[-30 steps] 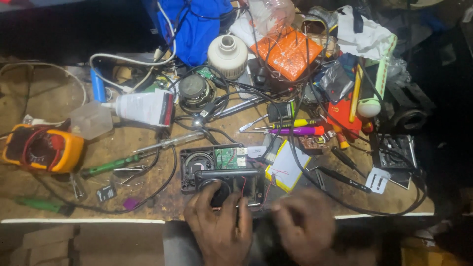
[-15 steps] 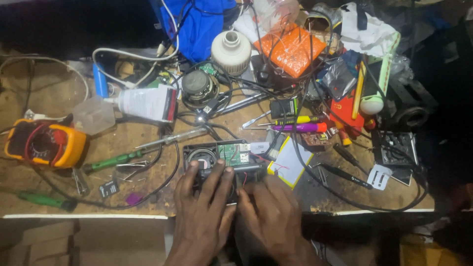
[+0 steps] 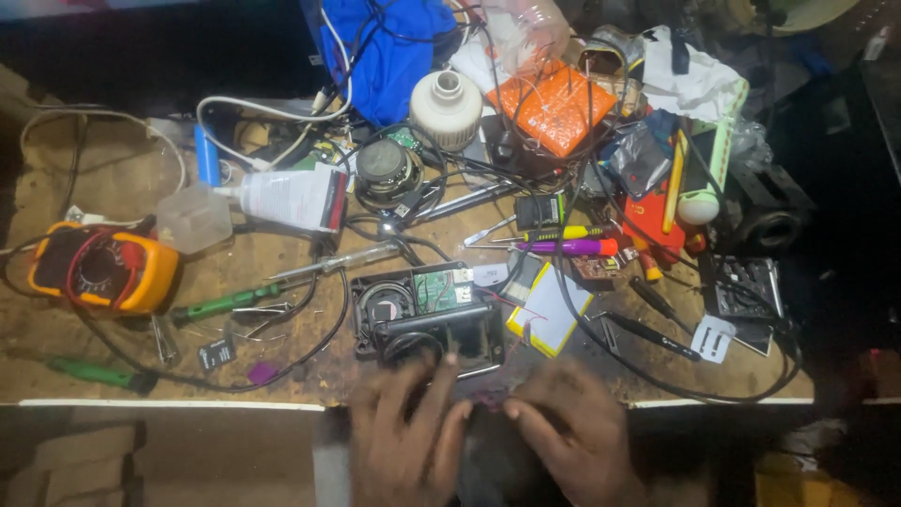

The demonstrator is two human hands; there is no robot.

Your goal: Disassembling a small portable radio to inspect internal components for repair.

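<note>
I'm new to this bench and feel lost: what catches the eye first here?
The opened black device with a green circuit board sits at the front edge, where the left hand and right hand meet just below it. A yellow multimeter lies far left, and an orange mesh piece glows at the top amid tangled wires.

- The table (image 3: 56,371) is made of brown wood. It looks old, worn and scratched.
- A thin white strip (image 3: 169,405) runs along the front edge of the table.
- Below that edge there is brown cardboard (image 3: 84,460) on the left.
- The far side of the table is very dark. No wall or window can be made out there.
- The right side is dark too.
- The light falls on the middle of the table, so the wood there looks bright and warm.
- The floor is too dark to tell.
</note>
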